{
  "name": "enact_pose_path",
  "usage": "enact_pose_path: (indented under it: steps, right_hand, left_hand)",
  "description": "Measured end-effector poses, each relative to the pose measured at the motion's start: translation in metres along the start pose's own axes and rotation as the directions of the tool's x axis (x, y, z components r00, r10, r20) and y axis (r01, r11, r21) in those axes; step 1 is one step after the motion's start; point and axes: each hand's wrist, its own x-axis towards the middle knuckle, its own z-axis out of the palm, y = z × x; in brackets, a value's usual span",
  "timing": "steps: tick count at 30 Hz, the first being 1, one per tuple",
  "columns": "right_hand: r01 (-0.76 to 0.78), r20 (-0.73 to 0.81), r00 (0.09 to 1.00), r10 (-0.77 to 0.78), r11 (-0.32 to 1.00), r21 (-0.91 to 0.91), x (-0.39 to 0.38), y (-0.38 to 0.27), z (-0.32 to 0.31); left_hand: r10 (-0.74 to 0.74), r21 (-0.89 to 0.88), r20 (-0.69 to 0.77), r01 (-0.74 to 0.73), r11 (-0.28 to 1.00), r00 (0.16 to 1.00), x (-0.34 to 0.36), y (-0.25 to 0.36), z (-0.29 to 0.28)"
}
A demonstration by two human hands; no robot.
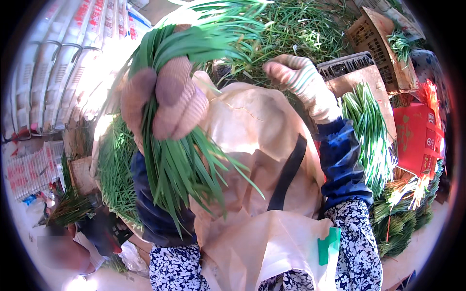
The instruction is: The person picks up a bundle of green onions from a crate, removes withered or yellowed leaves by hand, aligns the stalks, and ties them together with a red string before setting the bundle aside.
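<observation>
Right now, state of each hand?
Left hand: gloved, closed around a bunch of green leaves.
Right hand: gloved, fingers curled at the heap of greens; whether it grips anything cannot be told.

Vegetable packing yard: heaped chives (301,24), crates (376,39)

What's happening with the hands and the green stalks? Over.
Left gloved hand gripping a bundle of long green leafy stalks. Right gloved hand empty, over the loose greens pile.
</observation>
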Motion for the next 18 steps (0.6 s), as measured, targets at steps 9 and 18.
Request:
enact_pose_path:
  steps: [9,18]
  right_hand:
    - [0.191,-0.189,0.972,-0.137,0.933,0.304,-0.044,0.001,-0.016]
    - [0.200,-0.063,0.979,-0.192,0.967,0.159,-0.090,0.030,-0.017]
  left_hand:
    - [0.054,-0.011,-0.224,-0.058,0.998,0.973,-0.080,-0.052,0.060]
    - [-0.024,-0.098,-0.404,-0.017,0.995,0.914,-0.173,-0.059,0.042]
